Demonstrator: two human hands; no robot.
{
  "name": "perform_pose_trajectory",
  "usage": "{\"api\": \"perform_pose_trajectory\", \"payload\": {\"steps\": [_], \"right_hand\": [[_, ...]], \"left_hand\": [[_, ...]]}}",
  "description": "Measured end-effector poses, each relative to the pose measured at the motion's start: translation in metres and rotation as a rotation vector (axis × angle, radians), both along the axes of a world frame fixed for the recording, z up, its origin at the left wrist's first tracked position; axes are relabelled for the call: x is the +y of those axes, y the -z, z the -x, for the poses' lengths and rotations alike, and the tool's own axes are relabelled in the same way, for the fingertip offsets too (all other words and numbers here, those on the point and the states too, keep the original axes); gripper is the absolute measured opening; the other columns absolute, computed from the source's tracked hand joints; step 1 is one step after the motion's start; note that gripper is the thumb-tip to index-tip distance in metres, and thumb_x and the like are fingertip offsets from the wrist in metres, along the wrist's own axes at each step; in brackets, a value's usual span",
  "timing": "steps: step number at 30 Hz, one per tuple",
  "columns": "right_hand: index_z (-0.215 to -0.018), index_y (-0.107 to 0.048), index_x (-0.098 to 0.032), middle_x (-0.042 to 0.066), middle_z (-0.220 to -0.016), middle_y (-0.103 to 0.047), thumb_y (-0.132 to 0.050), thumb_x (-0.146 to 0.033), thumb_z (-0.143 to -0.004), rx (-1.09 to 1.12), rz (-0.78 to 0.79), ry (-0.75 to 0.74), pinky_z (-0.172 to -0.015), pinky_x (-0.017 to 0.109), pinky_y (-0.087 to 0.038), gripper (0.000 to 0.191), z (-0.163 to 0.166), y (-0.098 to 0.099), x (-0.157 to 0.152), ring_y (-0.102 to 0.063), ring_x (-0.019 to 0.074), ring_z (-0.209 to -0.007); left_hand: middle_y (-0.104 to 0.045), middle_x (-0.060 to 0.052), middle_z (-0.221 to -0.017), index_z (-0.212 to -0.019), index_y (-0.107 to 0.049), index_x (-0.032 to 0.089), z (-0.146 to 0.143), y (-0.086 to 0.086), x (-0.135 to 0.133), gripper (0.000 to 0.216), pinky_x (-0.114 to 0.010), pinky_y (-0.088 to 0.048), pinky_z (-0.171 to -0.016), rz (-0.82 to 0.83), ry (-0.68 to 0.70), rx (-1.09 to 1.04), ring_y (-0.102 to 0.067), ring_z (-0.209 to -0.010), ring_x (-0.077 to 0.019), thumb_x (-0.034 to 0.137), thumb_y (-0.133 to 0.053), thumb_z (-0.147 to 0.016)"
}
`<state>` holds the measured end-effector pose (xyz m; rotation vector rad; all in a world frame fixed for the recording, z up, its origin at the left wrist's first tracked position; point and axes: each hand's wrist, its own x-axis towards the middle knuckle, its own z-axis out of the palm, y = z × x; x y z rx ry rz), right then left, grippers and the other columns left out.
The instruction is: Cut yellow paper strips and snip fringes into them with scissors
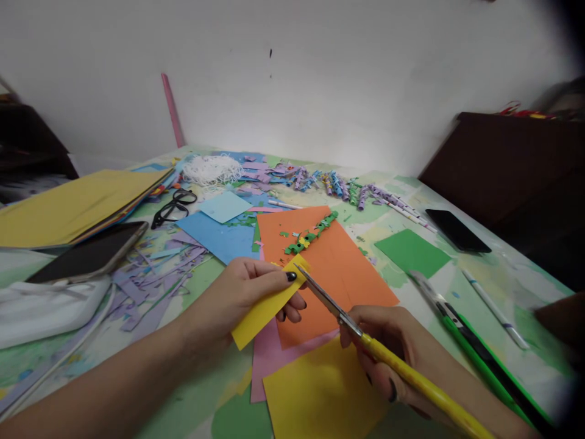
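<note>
My left hand [256, 286] pinches a yellow paper strip [265, 312] between thumb and fingers, holding it slanted above the table. In my right hand [388, 341] is a pair of scissors [338, 311] with yellow handles. The blade tips meet the strip's upper end, close to my left thumb. Below the hands lie an orange paper sheet [338, 268], a pink sheet [269, 356] and a yellow sheet [320, 390]. On the orange sheet rests a green curled paper piece [315, 235] with a small yellow flower shape and green scraps around it.
At left are a phone [91, 253], a white case [68, 314], glasses [173, 207] and purple scraps [155, 274]. To the right lie a green cutter [475, 353], a white paper stick [496, 311], green paper [411, 253] and another phone [457, 230]. White string [212, 169] sits behind.
</note>
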<state>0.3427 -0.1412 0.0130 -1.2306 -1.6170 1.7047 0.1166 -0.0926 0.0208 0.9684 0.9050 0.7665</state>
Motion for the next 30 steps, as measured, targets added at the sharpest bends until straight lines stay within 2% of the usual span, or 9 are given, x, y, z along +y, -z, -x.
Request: {"api": "perform_pose_trajectory", "payload": {"steps": [4,8,15,21,30], "right_hand": [[-0.077,-0.051,-0.018,-0.007,-0.051,-0.046,-0.079,-0.040,-0.065,0.014,-0.012,0.006,-0.046,0.017,-0.038,0.037,0.0016,-0.0006,0.0001,-0.041,0.0069,-0.044],[-0.076,-0.050,-0.019,-0.008,-0.048,-0.045,-0.076,-0.044,-0.069,-0.015,-0.038,0.012,-0.044,0.017,-0.035,0.037,0.0024,0.0009,0.0008,-0.038,0.0068,-0.043],[-0.065,-0.050,-0.018,-0.008,-0.050,-0.041,-0.082,-0.044,-0.058,-0.043,-0.094,0.058,-0.041,0.018,-0.026,0.042,0.0046,0.0010,0.0039,-0.032,0.0063,-0.045],[-0.062,-0.046,-0.018,-0.007,-0.049,-0.042,-0.080,-0.038,-0.059,-0.066,-0.073,0.074,-0.041,0.018,-0.028,0.039,0.0063,-0.0023,0.0046,-0.034,0.0064,-0.045],[-0.062,-0.046,-0.019,-0.006,-0.049,-0.047,-0.078,-0.041,-0.062,-0.103,-0.081,0.056,-0.041,0.019,-0.025,0.039,0.0043,-0.0034,0.0038,-0.036,0.0072,-0.043]], "left_hand": [[-0.073,-0.005,-0.063,-0.068,-0.075,0.012,-0.0010,-0.0006,0.0001,0.023,-0.016,-0.050,-0.054,0.000,-0.003,0.007,-0.064,-0.054,-0.0100,0.022,-0.060,-0.083],[-0.073,-0.005,-0.064,-0.069,-0.075,0.013,-0.0008,-0.0017,-0.0003,0.023,-0.016,-0.049,-0.055,-0.002,0.000,0.023,-0.064,-0.055,-0.0098,0.024,-0.060,-0.083],[-0.073,-0.006,-0.066,-0.065,-0.074,0.013,-0.0001,-0.0014,-0.0008,0.024,-0.018,-0.048,-0.055,-0.012,-0.003,0.044,-0.063,-0.055,-0.0105,0.025,-0.061,-0.082],[-0.072,-0.005,-0.065,-0.064,-0.073,0.013,-0.0008,-0.0026,-0.0009,0.025,-0.017,-0.048,-0.055,-0.008,-0.001,0.039,-0.062,-0.054,-0.0097,0.024,-0.060,-0.082],[-0.072,-0.005,-0.065,-0.063,-0.073,0.013,-0.0010,-0.0019,-0.0001,0.025,-0.017,-0.048,-0.055,-0.007,-0.001,0.027,-0.063,-0.055,-0.0098,0.024,-0.061,-0.082]]}}
